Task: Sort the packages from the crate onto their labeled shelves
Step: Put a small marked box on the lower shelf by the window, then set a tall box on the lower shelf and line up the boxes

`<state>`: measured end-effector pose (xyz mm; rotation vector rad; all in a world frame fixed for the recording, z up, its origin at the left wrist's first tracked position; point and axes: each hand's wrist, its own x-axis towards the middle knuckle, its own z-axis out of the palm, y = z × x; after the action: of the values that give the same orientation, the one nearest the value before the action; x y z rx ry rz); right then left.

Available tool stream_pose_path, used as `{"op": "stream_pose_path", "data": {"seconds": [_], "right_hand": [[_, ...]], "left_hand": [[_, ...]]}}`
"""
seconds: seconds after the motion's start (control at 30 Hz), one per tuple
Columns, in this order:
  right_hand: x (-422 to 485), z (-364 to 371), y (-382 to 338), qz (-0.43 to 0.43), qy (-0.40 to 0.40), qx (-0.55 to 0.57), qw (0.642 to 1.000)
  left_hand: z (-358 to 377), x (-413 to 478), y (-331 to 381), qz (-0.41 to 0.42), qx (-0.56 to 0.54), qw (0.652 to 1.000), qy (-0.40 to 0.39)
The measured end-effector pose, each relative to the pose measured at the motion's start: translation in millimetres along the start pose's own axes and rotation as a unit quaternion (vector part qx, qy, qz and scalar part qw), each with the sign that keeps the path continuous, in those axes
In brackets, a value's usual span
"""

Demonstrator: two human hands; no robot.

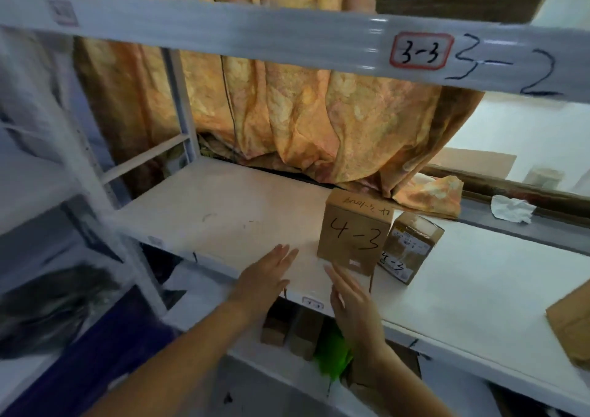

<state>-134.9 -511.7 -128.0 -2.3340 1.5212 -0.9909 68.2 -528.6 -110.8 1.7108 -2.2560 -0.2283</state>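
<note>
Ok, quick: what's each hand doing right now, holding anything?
Left hand: open, fingers straight, holding nothing.
Right hand: open, holding nothing, fingertips just short of the 4-3 box.

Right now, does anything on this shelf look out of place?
The smaller box sits turned askew beside the box marked 4-3. A crumpled white paper lies loose on the ledge behind. The curtain drapes onto the shelf.

You've got the upper shelf beam [287, 30] ahead: its red-framed sticker [421, 51] reads "3-3", with "3-2" inked just beside it. The cardboard box [354, 234] says "4-3". On the smaller box [412, 244], only the ending "-3" is readable.
</note>
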Motion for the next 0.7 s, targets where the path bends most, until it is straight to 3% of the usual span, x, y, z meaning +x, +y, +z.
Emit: {"op": "stream_pose_path", "data": {"seconds": [0.1,0.2,0.4,0.57,0.7], "right_hand": [[26.7,1.5,-56.7,-0.079,-0.089,-0.001,0.993],[43.8,25.0,-115.0,-0.150,-0.170,-0.032,0.974],[36.1,85.5,-238.7,-0.246,-0.339,-0.021,0.908],[3.6,150.7,-327.1,-0.316,-0.451,-0.049,0.833],[-21.2,210.9,-383.6,-0.321,-0.528,-0.073,0.783]], "left_hand": [[-27.7,-42.6,-15.4,0.023,0.030,0.999,0.029],[-54.9,-98.8,-42.8,-0.014,0.037,0.998,0.058],[-102.7,-246.2,-123.1,-0.215,0.032,0.970,0.111],[-121.0,-377.1,-180.8,-0.400,0.036,0.914,0.065],[-121.9,-455.7,-230.8,-0.485,0.017,0.874,0.011]]}}
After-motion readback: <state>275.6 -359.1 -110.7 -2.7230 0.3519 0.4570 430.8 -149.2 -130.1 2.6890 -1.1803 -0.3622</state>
